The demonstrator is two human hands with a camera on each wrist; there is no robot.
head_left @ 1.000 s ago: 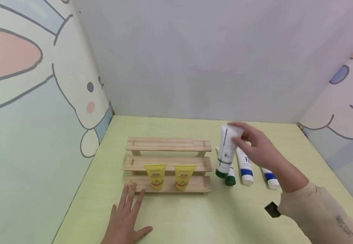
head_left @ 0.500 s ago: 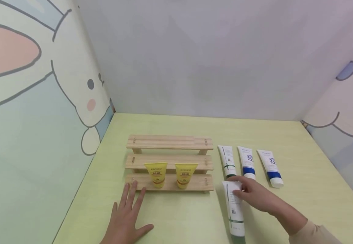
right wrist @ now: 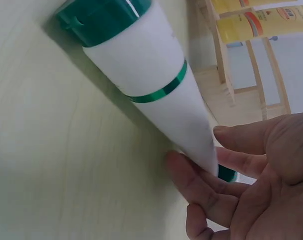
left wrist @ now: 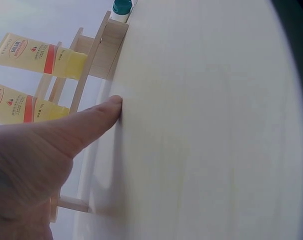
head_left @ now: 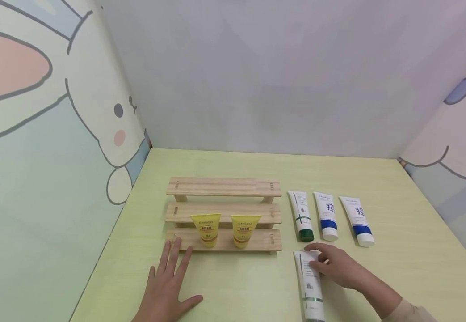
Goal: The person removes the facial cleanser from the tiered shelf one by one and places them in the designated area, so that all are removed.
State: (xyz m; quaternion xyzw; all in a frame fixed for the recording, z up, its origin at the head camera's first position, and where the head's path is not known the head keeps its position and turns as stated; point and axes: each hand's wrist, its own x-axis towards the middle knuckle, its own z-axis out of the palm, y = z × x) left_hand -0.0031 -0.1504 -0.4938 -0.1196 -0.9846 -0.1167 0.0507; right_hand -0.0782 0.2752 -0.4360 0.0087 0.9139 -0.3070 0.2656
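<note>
A white cosmetic tube with a green band [head_left: 310, 286] lies on the table in front of the other tubes, its green cap [right wrist: 106, 20] showing in the right wrist view. My right hand [head_left: 337, 266] is at its flat end, thumb and fingers loosely apart on either side of it. My left hand [head_left: 163, 286] rests with spread fingers on the table, fingertips at the lowest step of a wooden three-step rack [head_left: 223, 210]. Two yellow tubes, one on the left [head_left: 207, 230] and one on the right [head_left: 243, 230], stand cap down on that step.
Right of the rack lie another green-capped white tube [head_left: 302, 214] and two white tubes with blue bands, a nearer one [head_left: 326, 214] and a far-right one [head_left: 357, 220]. Cartoon-painted walls [head_left: 92, 112] enclose the table [head_left: 233, 286].
My right hand has brought the green-banded tube down and toward me from beside the rack onto the table; its fingers have loosened. My left hand has stayed in place.
</note>
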